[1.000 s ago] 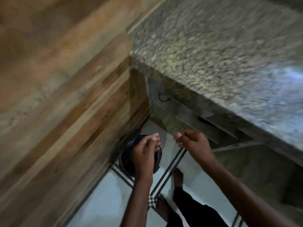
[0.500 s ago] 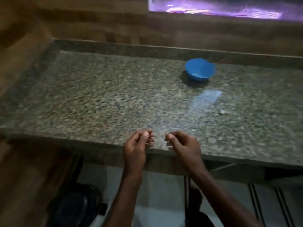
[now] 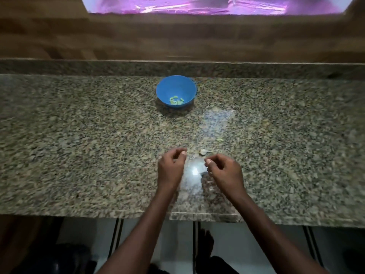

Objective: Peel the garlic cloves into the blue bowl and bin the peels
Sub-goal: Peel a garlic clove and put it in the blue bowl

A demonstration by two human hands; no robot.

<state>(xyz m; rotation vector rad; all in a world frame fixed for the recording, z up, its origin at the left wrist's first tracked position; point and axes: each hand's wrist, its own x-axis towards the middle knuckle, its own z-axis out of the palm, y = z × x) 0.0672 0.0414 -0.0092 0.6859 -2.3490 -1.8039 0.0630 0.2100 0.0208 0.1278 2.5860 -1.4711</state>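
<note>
Both hands (image 3: 171, 168) now above counter (image 3: 79, 145), off bin.

No legible text, label, brand, number or sign found, blue bowl (image 3: 175, 91) plain and unmarked, granite counter (image 3: 79, 145) bearing no lettering, wooden wall panel (image 3: 177, 36) unmarked, frame blurred throughout

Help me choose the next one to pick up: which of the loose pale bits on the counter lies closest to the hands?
The pale bit just beyond the fingertips, between the left hand and right hand; the other bit lies farther back right.
</note>
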